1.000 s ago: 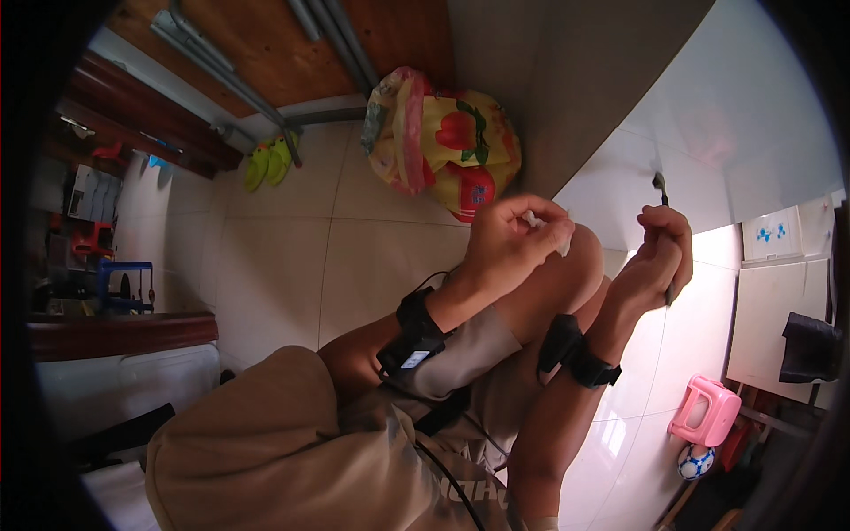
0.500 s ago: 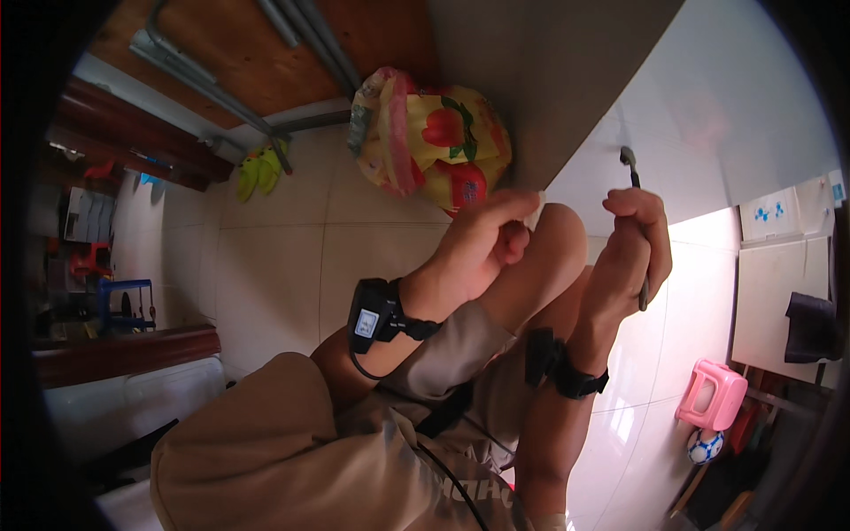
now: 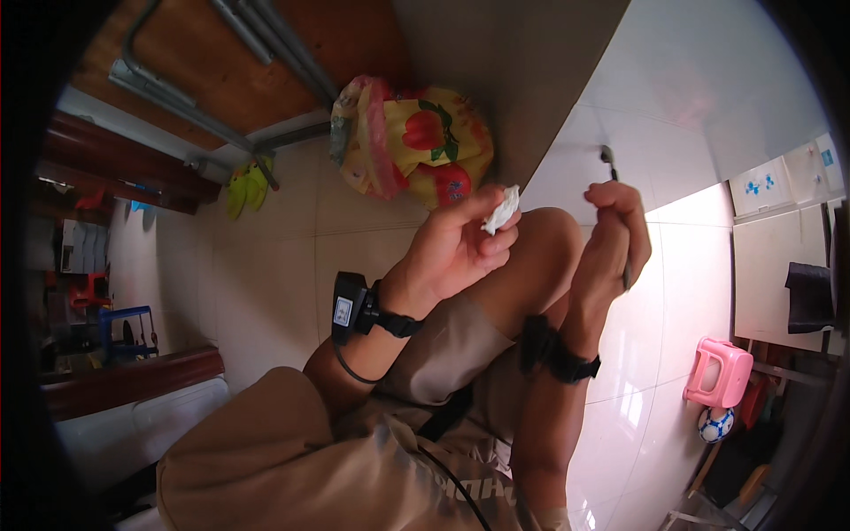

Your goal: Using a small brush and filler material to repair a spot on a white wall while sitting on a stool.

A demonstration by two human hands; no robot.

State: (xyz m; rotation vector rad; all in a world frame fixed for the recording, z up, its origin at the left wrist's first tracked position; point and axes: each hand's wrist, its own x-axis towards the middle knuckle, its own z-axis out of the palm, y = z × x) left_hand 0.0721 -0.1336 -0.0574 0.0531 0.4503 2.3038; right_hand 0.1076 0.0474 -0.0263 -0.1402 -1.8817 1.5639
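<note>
Above my knee, my left hand (image 3: pixel 456 239) pinches a crumpled white wad (image 3: pixel 500 209), like tissue or paper, between thumb and fingers, with the palm partly turned up. My right hand (image 3: pixel 611 239) is closed round a slim dark-handled tool (image 3: pixel 607 156), whose small head points up in front of the pale glossy panel (image 3: pixel 686 97). The hands are apart. A black strapped device with a cable is on each wrist.
A yellow printed bag (image 3: pixel 416 142) sits beyond my hands, near folded metal legs (image 3: pixel 292 62) against a wooden board. Green slippers (image 3: pixel 248 186) lie further left. A pink stool (image 3: pixel 717 370) and a ball (image 3: pixel 715 425) are at the right, below white cabinets (image 3: pixel 770 274).
My left hand has rotated and shifted left, showing more of the white wad. My right hand with the tool has moved left in the view. The surroundings have shifted slightly as the camera moved.
</note>
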